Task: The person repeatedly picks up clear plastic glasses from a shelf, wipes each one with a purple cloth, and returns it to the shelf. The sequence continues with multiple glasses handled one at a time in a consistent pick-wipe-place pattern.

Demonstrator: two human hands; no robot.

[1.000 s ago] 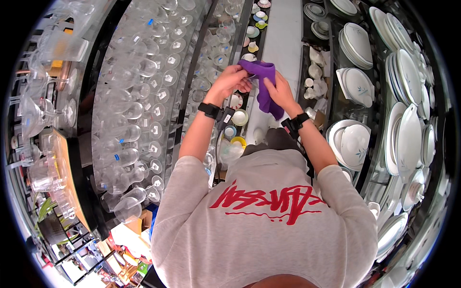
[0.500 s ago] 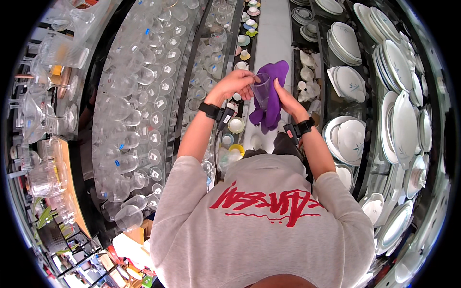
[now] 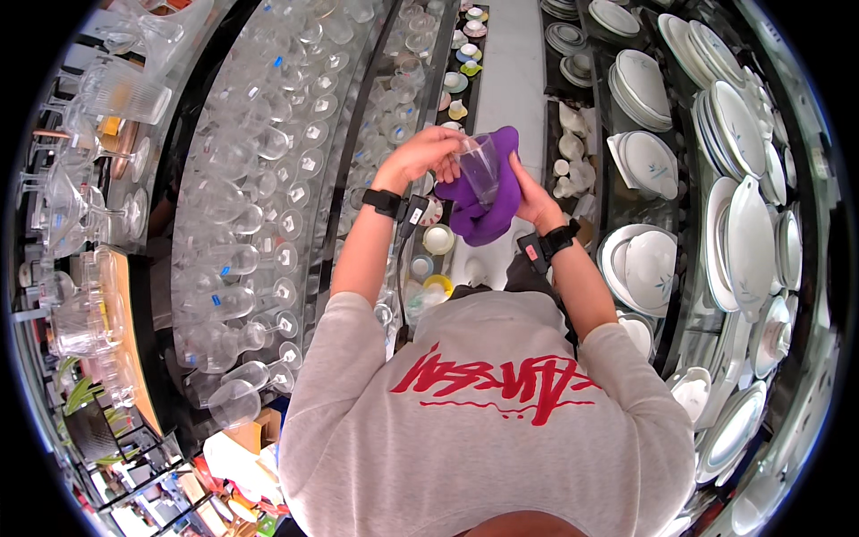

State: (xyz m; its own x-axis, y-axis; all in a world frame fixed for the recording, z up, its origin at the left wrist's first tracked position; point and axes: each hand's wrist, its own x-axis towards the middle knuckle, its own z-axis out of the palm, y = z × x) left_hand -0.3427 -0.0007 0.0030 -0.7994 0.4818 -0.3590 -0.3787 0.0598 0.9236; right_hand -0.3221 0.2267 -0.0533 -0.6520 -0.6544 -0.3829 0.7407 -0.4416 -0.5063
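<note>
Between my hands is a clear drinking glass (image 3: 479, 166), tilted, its wide rim up toward the left. My left hand (image 3: 425, 157) pinches the glass at its rim. Behind and under the glass spreads a purple cloth (image 3: 488, 215), which hangs in folds below it. My right hand (image 3: 535, 195) is closed on the cloth, pressing it against the right side of the glass; part of its fingers is hidden behind the cloth. Both wrists wear black straps with small boxes, and a cable runs down from the left one.
Shelves of stemmed glasses (image 3: 233, 215) run along the left. Small cups and saucers (image 3: 455, 82) line a narrow shelf ahead. On the right, shelves carry stacked white plates (image 3: 637, 259) and oval platters (image 3: 752, 237). A pale aisle floor (image 3: 510, 72) lies between them.
The glass and cloth have shifted slightly left and down. The cloth's lower part now bunches toward the left beneath the glass, and the right hand has moved a little lower.
</note>
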